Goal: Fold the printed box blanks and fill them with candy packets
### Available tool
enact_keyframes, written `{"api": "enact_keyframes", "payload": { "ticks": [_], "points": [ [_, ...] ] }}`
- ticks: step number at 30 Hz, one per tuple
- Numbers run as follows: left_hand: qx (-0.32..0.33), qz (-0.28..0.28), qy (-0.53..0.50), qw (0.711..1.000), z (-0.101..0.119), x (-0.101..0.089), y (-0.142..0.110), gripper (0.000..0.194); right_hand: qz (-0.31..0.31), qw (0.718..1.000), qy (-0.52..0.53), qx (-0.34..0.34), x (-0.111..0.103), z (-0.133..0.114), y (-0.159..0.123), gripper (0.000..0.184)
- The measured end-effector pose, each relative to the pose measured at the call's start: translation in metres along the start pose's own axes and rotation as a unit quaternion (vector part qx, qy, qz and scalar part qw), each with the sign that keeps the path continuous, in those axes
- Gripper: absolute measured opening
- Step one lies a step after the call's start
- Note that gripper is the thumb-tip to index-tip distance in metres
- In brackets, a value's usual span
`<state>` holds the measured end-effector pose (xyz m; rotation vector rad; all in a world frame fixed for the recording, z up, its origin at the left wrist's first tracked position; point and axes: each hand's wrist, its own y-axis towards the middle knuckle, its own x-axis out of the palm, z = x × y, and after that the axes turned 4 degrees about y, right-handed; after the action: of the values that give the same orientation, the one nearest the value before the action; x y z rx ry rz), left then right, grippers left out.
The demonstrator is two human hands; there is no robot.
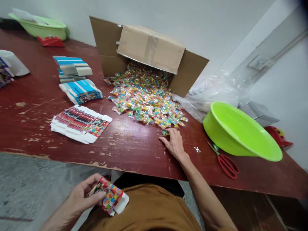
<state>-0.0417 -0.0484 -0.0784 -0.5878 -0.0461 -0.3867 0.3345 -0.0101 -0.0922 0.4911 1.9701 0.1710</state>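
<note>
In my left hand (pixel 88 195), a small red printed carton (pixel 112 196) is gripped between thumb and fingers, low in front of my body; a white end flap sticks out from it. My right hand (pixel 174 142) rests on the table at the front of a heap of clear candy packets (pixel 144 102). Its thumb and forefinger are apart, and the fingertips touch one small candy packet (pixel 165 132). The heap spills from a tipped cardboard box (pixel 151 45). A stack of flat red cartons (pixel 80 123) lies left of the heap.
Blue-and-white cartons (pixel 81 89) lie at the left. Red-handled scissors (pixel 227 163) and a tilted green basin (pixel 240 131) are on the right, with clear plastic bags (pixel 211 89) behind. Another green basin (pixel 43 29) and a red tape dispenser (pixel 50 41) stand far left.
</note>
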Motion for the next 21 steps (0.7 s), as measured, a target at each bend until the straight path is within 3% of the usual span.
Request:
{"api": "enact_keyframes", "payload": {
  "ticks": [3, 5, 9, 11, 14, 16, 18, 21],
  "points": [
    [-0.033, -0.108, 0.126, 0.986, -0.005, -0.029, -0.004, 0.039, -0.018, 0.995, 0.084, -0.052, 0.016, -0.025, -0.001, 0.011],
    [-0.054, -0.157, 0.176, 0.97, -0.007, -0.039, -0.006, 0.039, -0.024, 0.988, 0.141, -0.06, 0.024, -0.043, 0.001, 0.011],
    [-0.027, -0.105, 0.119, 0.987, -0.002, -0.029, -0.007, 0.047, -0.018, 0.971, 0.232, -0.053, 0.024, -0.076, 0.001, 0.01],
    [-0.005, -0.062, 0.051, 0.997, 0.007, -0.012, -0.007, 0.048, -0.043, 0.924, 0.38, -0.013, 0.019, -0.094, -0.004, 0.024],
    [0.047, -0.036, 0.014, 0.998, 0.021, 0.016, -0.004, 0.045, -0.134, 0.8, 0.583, 0.051, 0.01, -0.125, -0.015, 0.041],
    [0.08, -0.04, 0.01, 0.996, 0.027, 0.031, -0.001, 0.044, -0.175, 0.768, 0.614, 0.053, 0.007, -0.143, -0.023, 0.033],
    [0.105, -0.042, 0.01, 0.994, 0.031, 0.041, 0.001, 0.046, -0.176, 0.774, 0.608, 0.036, 0.006, -0.156, -0.03, 0.023],
    [0.119, -0.048, 0.008, 0.992, 0.034, 0.048, 0.0, 0.051, -0.138, 0.821, 0.553, -0.015, 0.006, -0.162, -0.036, 0.016]
  ]
}}
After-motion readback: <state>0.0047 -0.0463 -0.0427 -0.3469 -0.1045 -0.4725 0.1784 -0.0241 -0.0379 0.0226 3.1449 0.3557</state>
